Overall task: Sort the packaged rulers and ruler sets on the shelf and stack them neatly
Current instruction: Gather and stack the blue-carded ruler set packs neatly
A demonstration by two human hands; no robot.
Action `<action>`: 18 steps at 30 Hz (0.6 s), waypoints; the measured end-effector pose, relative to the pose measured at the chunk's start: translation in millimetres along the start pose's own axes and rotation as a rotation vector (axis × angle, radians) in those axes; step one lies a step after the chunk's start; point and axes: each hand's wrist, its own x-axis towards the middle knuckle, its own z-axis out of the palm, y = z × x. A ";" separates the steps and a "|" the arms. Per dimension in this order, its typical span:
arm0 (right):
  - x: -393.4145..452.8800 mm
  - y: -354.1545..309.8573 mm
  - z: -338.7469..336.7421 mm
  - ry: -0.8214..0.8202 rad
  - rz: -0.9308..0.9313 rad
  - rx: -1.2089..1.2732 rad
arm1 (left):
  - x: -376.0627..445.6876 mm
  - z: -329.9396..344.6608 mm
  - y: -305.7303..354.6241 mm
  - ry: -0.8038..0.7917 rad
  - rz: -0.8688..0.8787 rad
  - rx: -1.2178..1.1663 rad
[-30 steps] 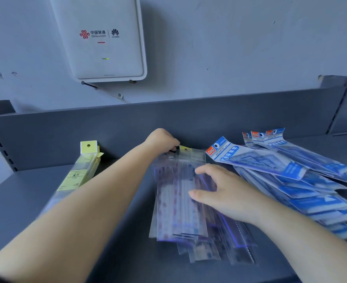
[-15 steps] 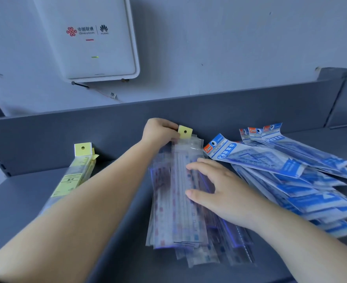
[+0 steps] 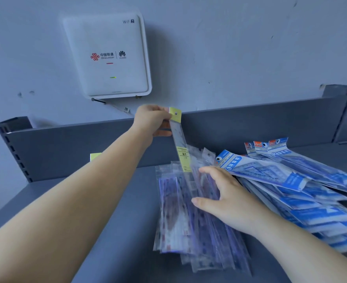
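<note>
A narrow clear-sleeved ruler with a yellow hang tab point(image 3: 179, 139) stands lifted near the frame's centre, tab uppermost, its lower end tucked among the pile of clear ruler packs point(image 3: 180, 213) lying lengthwise on the grey shelf point(image 3: 115, 231). Right of that pile, a fanned heap of blue-and-white geometry set packs point(image 3: 291, 180) overlaps toward the right edge. Another yellow tab point(image 3: 95, 156) peeks out left of centre.
</note>
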 end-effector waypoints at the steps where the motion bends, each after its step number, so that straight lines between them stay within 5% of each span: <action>1: 0.0 -0.4 -0.3 -0.008 0.007 -0.002 | -0.8 -2.6 -0.3 0.009 0.002 -0.003; 18: -1.4 -3.3 3.5 -0.028 -0.024 -0.095 | -23.1 -73.3 22.4 0.188 0.120 -0.133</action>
